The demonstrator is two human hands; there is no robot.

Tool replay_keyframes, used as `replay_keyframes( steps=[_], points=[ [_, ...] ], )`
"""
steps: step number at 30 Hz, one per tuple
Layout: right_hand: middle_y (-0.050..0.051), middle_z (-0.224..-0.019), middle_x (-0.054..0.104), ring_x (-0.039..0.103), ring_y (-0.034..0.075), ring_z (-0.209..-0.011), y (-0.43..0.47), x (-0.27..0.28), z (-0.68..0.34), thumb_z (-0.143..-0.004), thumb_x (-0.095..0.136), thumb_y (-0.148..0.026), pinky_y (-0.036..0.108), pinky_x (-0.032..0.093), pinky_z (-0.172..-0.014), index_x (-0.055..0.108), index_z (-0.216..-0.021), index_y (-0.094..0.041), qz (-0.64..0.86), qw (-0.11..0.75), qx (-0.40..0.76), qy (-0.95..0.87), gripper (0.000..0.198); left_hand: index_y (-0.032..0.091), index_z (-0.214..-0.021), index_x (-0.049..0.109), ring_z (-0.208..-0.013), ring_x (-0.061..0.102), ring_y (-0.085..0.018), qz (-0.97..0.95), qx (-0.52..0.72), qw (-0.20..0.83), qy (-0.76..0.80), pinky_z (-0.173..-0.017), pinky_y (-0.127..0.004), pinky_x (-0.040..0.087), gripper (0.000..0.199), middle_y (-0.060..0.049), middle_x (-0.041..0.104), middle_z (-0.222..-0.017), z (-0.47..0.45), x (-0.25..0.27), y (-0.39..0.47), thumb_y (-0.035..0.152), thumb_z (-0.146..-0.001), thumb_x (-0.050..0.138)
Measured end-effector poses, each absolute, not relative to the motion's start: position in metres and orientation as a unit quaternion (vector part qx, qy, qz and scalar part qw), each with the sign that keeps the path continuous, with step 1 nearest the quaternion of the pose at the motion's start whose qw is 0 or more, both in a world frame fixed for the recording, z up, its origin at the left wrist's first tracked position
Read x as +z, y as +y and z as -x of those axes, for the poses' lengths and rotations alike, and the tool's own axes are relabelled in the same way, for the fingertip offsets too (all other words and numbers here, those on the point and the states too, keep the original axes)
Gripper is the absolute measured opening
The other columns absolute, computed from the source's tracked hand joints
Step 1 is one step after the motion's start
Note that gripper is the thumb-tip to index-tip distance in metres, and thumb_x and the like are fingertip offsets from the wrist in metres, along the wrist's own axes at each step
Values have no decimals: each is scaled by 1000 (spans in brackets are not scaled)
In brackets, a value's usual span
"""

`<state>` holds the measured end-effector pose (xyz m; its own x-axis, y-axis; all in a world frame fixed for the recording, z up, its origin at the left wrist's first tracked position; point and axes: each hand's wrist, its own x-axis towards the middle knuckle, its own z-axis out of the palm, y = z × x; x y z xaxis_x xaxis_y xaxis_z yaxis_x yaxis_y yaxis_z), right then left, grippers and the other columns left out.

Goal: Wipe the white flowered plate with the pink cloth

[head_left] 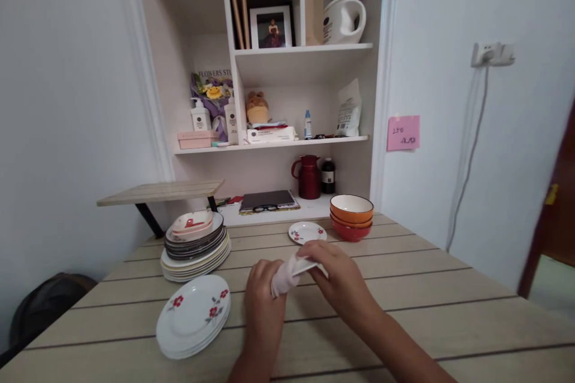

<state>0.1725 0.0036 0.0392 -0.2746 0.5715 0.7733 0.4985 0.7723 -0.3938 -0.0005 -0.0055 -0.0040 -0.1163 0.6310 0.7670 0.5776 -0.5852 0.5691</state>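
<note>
My left hand (264, 287) is closed round a pale pinkish cloth (284, 277), which is folded over the edge of a small white plate (306, 265). The plate is tilted nearly edge-on, so its face is mostly hidden. My right hand (332, 269) grips the other side of the plate between thumb and fingers. Just beyond my hands, a small flowered plate (307, 232) lies on the table. Left of my hands sits a stack of white plates with red flowers (193, 314).
Behind that stack stands a taller pile of mixed plates (196, 251) topped by square dishes (192, 222). Nested orange and red bowls (351, 218) are at the back right. A raised wooden board (159, 191) juts in at the left. Shelving (300, 57) rises behind the table (404, 293).
</note>
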Motion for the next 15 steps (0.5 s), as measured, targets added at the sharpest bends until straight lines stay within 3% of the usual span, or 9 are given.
replay_keyframes(
  steps=[5, 9, 12, 15],
  points=[
    [2, -85, 71, 64, 20, -79, 2, 39, -172, -85, 55, -15, 29, 47, -72, 69, -89, -26, 342, 478, 117, -800, 18, 21, -84, 72, -78, 62, -22, -645, 622, 60, 439, -70, -32, 48, 11, -4, 66, -79, -2, -1, -5, 20, -75, 65],
    [1, -78, 70, 63, 20, -72, 3, 36, -167, -85, 59, -28, 28, 46, -65, 71, -88, -23, 324, 535, 321, -711, 14, 18, -96, 72, -84, 67, -23, -542, 675, 253, 432, -76, -31, 51, 30, -7, 73, -89, -5, -1, 0, 34, -71, 71],
    [3, -87, 73, 64, 22, -78, 5, 31, -159, -80, 67, -37, 30, 48, -69, 71, -102, -20, 301, 595, 479, -571, 28, 14, -98, 73, -81, 70, -23, -462, 650, 396, 455, -72, -29, 52, 46, -9, 76, -89, -7, -8, 4, 50, -69, 73],
    [7, -93, 74, 66, 23, -78, 7, 24, -151, -75, 74, -43, 31, 49, -67, 66, -114, -19, 272, 606, 596, -451, 46, 11, -100, 73, -78, 71, -24, -434, 621, 462, 461, -67, -28, 52, 59, -10, 77, -86, -10, -18, 8, 58, -63, 76]
  ],
)
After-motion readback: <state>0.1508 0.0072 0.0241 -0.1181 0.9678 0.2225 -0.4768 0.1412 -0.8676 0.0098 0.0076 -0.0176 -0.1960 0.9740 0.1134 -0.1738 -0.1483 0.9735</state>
